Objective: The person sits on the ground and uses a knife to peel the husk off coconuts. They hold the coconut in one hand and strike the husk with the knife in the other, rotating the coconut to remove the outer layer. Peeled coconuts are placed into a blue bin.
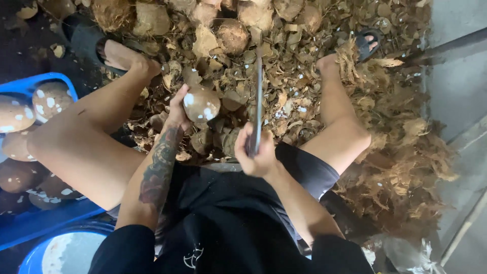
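My left hand (176,112) grips a brown coconut (201,103) with white chipped patches, held low between my knees. My right hand (256,153) is closed around the handle of a long cleaver (258,96), whose blade stands edge-up and points away from me, just right of the coconut. The blade is a little blurred. Both forearms reach out from my lap, and I sit with my legs spread.
A deep heap of coconut husk and shell scraps (284,66) covers the floor ahead and to the right. Unpeeled coconuts (233,35) lie at the top. A blue crate (30,86) with peeled coconuts stands at left, a blue tub (66,248) below it. My feet wear sandals (83,38).
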